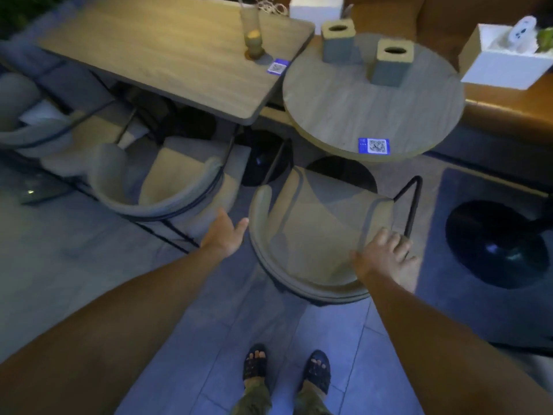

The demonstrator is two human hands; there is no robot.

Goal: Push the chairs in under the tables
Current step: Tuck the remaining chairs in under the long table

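Observation:
A beige tub chair (317, 229) with a curved back stands in front of the round wooden table (344, 115), its seat just short of the table's edge. My right hand (386, 253) rests on the right side of the chair's backrest, fingers spread over the rim. My left hand (227, 235) hovers open just left of the backrest, a small gap away from it. A second beige chair (167, 187) sits partly under the rectangular wooden table (167, 52). A third chair (33, 127) stands at the far left.
Two square holders (392, 61) stand on the round table, and a glass (253, 31) on the rectangular one. Black round table bases (496, 244) sit on the tiled floor. An orange bench (508, 103) with a white box (505, 67) runs along the right. My sandalled feet (287, 369) are below.

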